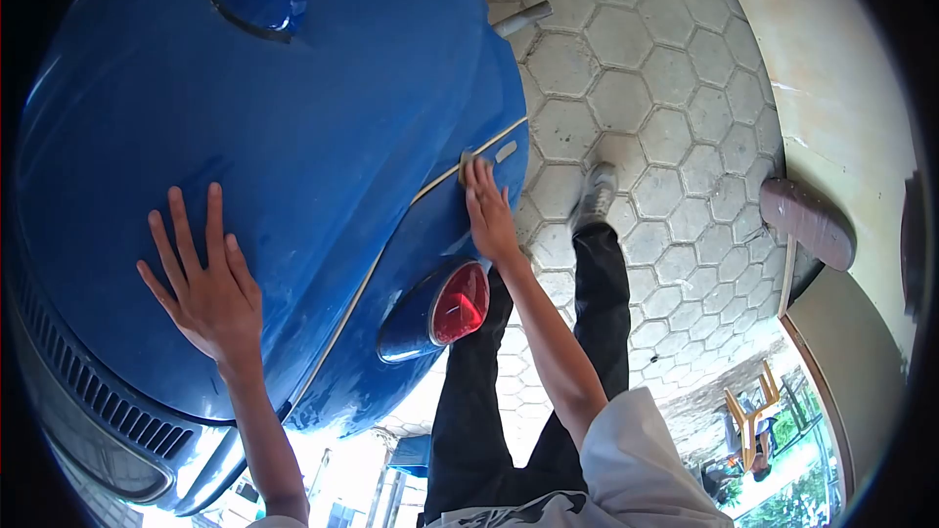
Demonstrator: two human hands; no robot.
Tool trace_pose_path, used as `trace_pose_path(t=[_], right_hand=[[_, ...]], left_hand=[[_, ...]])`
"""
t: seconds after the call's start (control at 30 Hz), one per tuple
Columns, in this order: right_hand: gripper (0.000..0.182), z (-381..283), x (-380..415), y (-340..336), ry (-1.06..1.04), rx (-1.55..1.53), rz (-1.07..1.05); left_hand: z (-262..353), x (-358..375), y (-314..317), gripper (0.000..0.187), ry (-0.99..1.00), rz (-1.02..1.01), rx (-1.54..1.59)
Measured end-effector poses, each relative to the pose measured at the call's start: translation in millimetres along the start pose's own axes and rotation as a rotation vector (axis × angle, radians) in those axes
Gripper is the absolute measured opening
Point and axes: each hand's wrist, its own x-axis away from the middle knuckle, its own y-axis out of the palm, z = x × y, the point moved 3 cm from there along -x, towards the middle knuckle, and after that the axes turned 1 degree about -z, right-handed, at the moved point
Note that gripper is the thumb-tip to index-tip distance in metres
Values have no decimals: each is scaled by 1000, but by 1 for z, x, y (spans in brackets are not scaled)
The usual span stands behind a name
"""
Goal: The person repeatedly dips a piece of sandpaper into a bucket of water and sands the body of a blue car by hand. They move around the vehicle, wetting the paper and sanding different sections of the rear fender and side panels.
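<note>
My left hand lies flat with fingers spread on the blue car body. My right hand reaches to the seam beside the fender, its fingers together and pressing a small olive-tan piece against the panel. What kind of thing it is I cannot tell. A thin tan strip runs along that seam, passing under the fingertips of my right hand. Below that hand, a red tail light sits in its blue housing on the fender. A short pale patch shows just past my fingertips.
A metal exhaust pipe juts out from the car over hexagonal paving. Vent slots line the lower left bodywork. At right stands a pale panel near a brownish rounded pad. A person and wooden furniture appear in the background.
</note>
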Motion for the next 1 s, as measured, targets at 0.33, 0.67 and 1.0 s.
trace_pose_path(t=[0.33, 0.67, 1.0], right_hand=[[52, 52, -10, 14, 114, -169, 307], [50, 45, -56, -10, 135, -134, 283], [52, 81, -99, -5, 484, -248, 432]], left_hand=[[16, -6, 15, 52, 43, 225, -32], [15, -8, 18, 58, 88, 275, -46], [17, -5, 16, 57, 70, 246, -56]])
